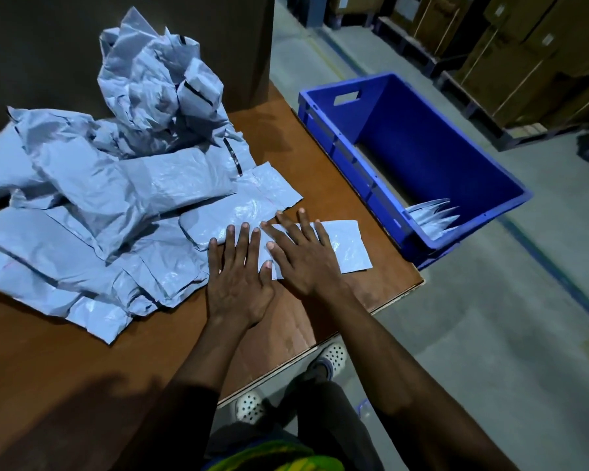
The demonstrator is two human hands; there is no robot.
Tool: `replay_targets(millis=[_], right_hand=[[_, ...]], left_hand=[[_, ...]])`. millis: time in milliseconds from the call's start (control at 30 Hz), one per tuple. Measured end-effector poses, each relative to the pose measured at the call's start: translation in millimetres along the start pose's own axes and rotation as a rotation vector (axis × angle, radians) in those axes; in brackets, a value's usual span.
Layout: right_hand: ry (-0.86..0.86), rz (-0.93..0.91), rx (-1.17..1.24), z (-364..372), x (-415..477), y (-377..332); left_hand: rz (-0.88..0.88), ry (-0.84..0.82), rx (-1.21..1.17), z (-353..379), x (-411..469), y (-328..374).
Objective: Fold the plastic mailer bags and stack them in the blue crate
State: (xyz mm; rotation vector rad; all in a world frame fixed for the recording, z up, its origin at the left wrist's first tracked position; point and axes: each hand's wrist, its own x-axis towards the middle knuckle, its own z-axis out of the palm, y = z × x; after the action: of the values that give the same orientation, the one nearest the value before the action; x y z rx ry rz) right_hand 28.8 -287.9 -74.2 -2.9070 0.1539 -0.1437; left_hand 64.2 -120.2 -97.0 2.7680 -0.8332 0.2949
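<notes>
Grey-blue plastic film, thin and glossy, makes up every bag in view. One mailer [347, 249] lies flat on the brown bench [337, 171] near its right corner, and appears to be already folded down to a small rectangle.

Grip: released on both sides. The left hand [238, 287] and right hand [303, 263] lie palm-down on the mailer with fingers straight and spread, pressing rather than grasping. The left hand also overlaps the edge of the loose pile [116, 185], which covers the left of the bench and rises crumpled at the rear.

Handling, as judged: the film will be very light, limp and slippery. It is likely to spring open once pressure comes off, so a crease needs firm flattening. It is best taken up by pinching the folded edges together, with the layers kept closed during the lift. The risk of damage looks low.

The blue crate [381, 107] stands on the floor just beside the bench's right edge. A few folded bags [432, 215] lie in its near corner. Most of the task appears outstanding.

Not determinable:
- The number of folds in the mailer, since the hands cover its left half.
- The count of bags in the pile, as the layers overlap.
- How many bags the crate holds, because its near wall hides all but their tips.
- The pile's left extent, which is cut off by the frame.
- The dim cartons [524, 62] behind, where no detail can be made out.
</notes>
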Motion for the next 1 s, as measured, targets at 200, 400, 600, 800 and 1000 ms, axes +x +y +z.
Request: replay_targets(millis=[200, 400, 600, 800, 1000], right_hand=[[-0.115, -0.001, 0.093, -8, 6, 1], [-0.079, -0.034, 0.02, -48, 1, 47], [-0.105, 0.023, -0.025, -30, -21, 68], [-0.108, 0.04, -0.051, -24, -16, 70], [-0.107, 0.05, -0.045, -25, -17, 67]], left_hand=[[-0.013, 0.01, -0.011, 1, 0, 0], [-0.031, 0.012, -0.027, -3, 1, 1], [-0.029, -0.013, -0.017, -2, -1, 3], [-0.005, 0.027, 0.025, -13, 18, 27], [0.136, -0.014, 0.019, 10, 29, 42]])
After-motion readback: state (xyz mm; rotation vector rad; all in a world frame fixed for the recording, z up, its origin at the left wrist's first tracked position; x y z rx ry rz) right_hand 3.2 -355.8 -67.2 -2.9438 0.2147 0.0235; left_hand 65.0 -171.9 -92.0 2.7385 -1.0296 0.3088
